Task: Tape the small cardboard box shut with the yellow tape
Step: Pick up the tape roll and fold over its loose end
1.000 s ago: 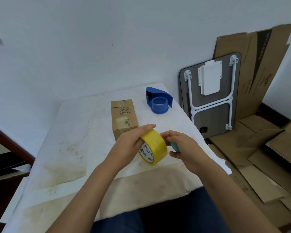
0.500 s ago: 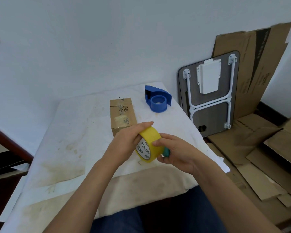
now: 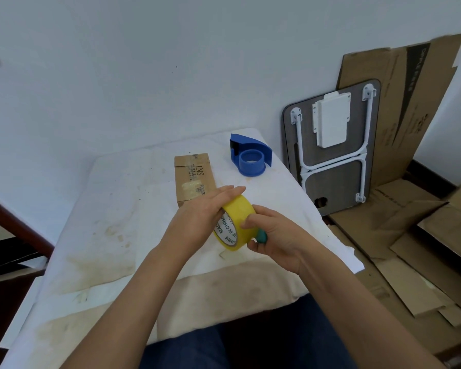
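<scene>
Head view, centre of frame. The left hand [image 3: 197,222] cradles the roll of yellow tape [image 3: 234,225] from its left side, fingers laid flat over the top of the roll. The right hand [image 3: 274,235] has closed in from the right over the past second; its thumb now presses on the outer yellow band, where a second ago it stood just clear of the roll. A small teal object [image 3: 262,236], kind not discernible, is tucked under the right fingers. The roll has been turned slightly and lifted a little toward the box. This suggests a search for the free end of the tape; no loose strip shows yet. The small cardboard box [image 3: 193,178] lies just above the hands on the white-covered table [image 3: 112,209], untouched, old clear tape on its top. A blue tape dispenser [image 3: 250,158], empty of tape, stands to the upper right of the box. Sealing has not begun.
</scene>
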